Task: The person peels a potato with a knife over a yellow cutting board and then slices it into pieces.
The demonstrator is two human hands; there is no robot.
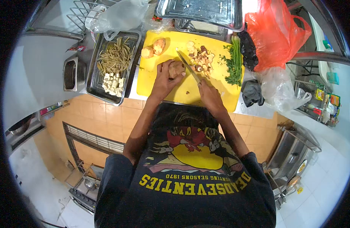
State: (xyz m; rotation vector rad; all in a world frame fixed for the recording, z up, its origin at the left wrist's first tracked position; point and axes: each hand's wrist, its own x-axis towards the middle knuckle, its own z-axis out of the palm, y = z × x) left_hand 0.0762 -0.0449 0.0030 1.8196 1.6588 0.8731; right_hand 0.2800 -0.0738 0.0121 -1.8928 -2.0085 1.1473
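Note:
A brown, unpeeled potato (177,70) rests on the yellow cutting board (156,85), with the fingers of my left hand (164,80) closed around its left and near side. In my right hand (210,97) is a knife (190,69), gripped by the handle. Its blade slants up and to the left, passing close by the potato's right side. Beyond the blade lies a scattered heap of peelings (203,60). Peeled potatoes (159,46) sit at the board's upper left. Along its right edge runs a bunch of leafy green herbs (234,62).
Left of the board, a metal tray (89,81) holds cut green beans (116,55) and white cubes (113,84). Another metal tray (199,11) stands behind the board. Red (272,34) and clear plastic bags (279,87) crowd the right, beside a black bag (252,93).

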